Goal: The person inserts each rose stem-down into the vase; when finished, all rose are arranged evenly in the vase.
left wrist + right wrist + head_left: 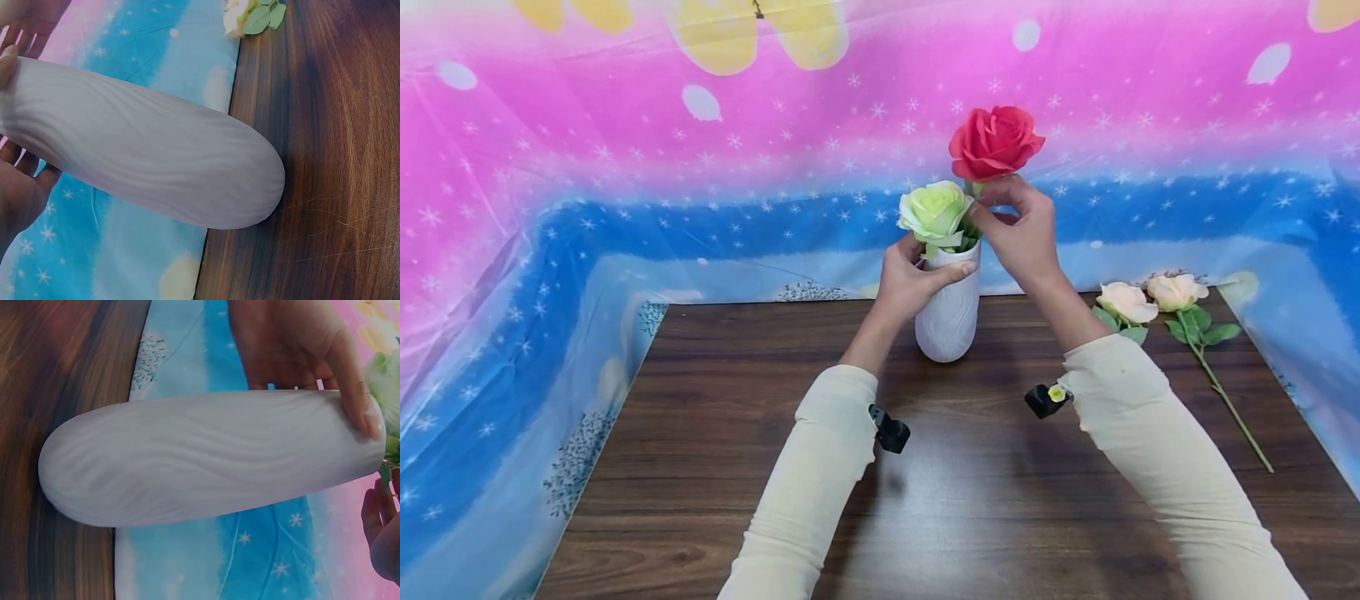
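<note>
A white vase (949,321) with wavy ridges stands upright near the table's back edge. My left hand (904,279) grips it just below the rim, the thumb lying across the front; the right wrist view shows that thumb on the vase (212,456) too. A pale green rose (934,210) leans out over the rim on the left. Above and to its right is a red rose (996,143). Just under the red bloom, my right hand (1021,229) pinches its stem between thumb and fingers. The lower stems are hidden inside the vase.
Two pale peach roses lie at the table's back right, one peach rose (1178,293) with its long stem (1231,400) pointing toward me, the other peach rose (1127,303) partly behind my right forearm. A patterned cloth (760,192) hangs behind the brown wooden table (715,433).
</note>
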A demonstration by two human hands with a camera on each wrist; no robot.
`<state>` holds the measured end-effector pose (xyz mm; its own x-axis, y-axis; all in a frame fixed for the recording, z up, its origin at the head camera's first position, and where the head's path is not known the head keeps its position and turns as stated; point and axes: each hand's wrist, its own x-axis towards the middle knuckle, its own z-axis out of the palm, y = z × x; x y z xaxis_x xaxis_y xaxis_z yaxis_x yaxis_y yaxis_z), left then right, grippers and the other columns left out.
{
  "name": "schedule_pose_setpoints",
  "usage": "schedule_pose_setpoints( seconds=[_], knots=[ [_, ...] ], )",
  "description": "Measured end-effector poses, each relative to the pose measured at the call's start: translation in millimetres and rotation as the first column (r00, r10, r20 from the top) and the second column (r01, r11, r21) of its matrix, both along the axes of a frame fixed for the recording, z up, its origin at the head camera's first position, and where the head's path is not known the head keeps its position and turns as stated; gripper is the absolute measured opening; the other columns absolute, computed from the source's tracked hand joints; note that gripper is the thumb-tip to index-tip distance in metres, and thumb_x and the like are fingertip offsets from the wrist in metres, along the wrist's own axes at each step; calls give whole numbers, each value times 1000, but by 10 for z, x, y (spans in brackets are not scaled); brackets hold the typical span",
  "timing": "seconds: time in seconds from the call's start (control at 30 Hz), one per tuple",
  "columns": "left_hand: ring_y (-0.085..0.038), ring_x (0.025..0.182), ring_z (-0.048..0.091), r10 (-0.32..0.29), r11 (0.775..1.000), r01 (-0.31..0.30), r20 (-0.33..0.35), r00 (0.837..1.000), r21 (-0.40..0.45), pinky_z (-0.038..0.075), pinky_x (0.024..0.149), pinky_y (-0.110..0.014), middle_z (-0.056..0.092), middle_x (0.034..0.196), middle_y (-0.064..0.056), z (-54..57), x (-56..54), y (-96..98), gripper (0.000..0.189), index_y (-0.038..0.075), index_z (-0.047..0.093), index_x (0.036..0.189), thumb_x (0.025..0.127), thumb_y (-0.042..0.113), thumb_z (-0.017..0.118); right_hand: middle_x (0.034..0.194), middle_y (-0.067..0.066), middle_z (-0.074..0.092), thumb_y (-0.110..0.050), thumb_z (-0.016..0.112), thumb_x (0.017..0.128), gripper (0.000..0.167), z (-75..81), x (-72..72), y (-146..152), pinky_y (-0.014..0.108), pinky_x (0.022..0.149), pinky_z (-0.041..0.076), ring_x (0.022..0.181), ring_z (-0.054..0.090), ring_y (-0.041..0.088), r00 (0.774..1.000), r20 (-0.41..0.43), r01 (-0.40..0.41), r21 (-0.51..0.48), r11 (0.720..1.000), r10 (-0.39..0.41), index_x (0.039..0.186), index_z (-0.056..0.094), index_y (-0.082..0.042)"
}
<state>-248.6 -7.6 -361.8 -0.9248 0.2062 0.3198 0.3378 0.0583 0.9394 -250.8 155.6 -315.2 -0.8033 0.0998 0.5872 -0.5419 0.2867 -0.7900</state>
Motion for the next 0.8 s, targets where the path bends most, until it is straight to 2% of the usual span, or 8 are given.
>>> schedule_pose_setpoints(
  seconds=[0.17, 0.27, 0.33, 0.5, 0.67, 0.8],
  knots=[
    [-22, 112, 68, 1, 1000, -1, 2, 1000, 5, 58, 95, -37, 70, 128, -15, 10, 9, 4, 52, 5, 64, 130, 83, 13, 85, 77, -24, 67, 2, 73, 86, 6, 45, 2, -20, 15, 75, 57, 80, 67, -3, 998, -43, -40, -89, 995, 36, 92, 73, 2],
    [-22, 112, 68, -2, 1000, 2, 3, 1000, 7, 58, 94, -36, 70, 128, -14, 13, 16, 4, 52, 6, 65, 130, 83, 13, 85, 76, -24, 69, 4, 73, 85, 10, 51, -2, -23, 16, 75, 57, 77, 67, -2, 997, -57, -65, -145, 987, 57, 89, 74, -5],
    [-22, 112, 68, -7, 1000, 7, 3, 1000, 12, 59, 94, -36, 70, 128, -15, 11, 17, 4, 52, 6, 64, 130, 83, 13, 85, 76, -23, 71, 5, 73, 86, 9, 45, -10, -14, 18, 77, 57, 76, 66, -2, 996, -54, -74, -164, 984, 66, 93, 74, -1],
    [-22, 113, 68, -8, 1000, 8, 3, 1000, 7, 58, 95, -37, 70, 129, -14, 2, 11, 0, 52, 7, 64, 131, 84, 14, 84, 75, -24, 70, 5, 74, 86, 17, 43, -20, 22, 19, 79, 56, 77, 66, -2, 997, -27, -75, -142, 987, 72, 101, 71, 12],
    [-22, 114, 68, -4, 1000, 4, 2, 1000, 2, 58, 95, -37, 70, 129, -13, 3, 6, -2, 51, 7, 65, 131, 84, 15, 84, 75, -23, 70, 6, 73, 87, 19, 37, -33, 40, 19, 77, 56, 77, 66, -1, 996, -32, -92, -152, 984, 88, 104, 72, 12],
    [-21, 114, 68, -8, 1000, 8, 3, 1000, 8, 58, 94, -36, 70, 130, -13, 8, 6, -1, 51, 7, 64, 131, 84, 15, 84, 76, -20, 71, 6, 73, 87, 16, 27, -30, 55, 20, 73, 55, 76, 65, 1, 993, -42, -116, -172, 978, 110, 102, 75, 6]
  ],
)
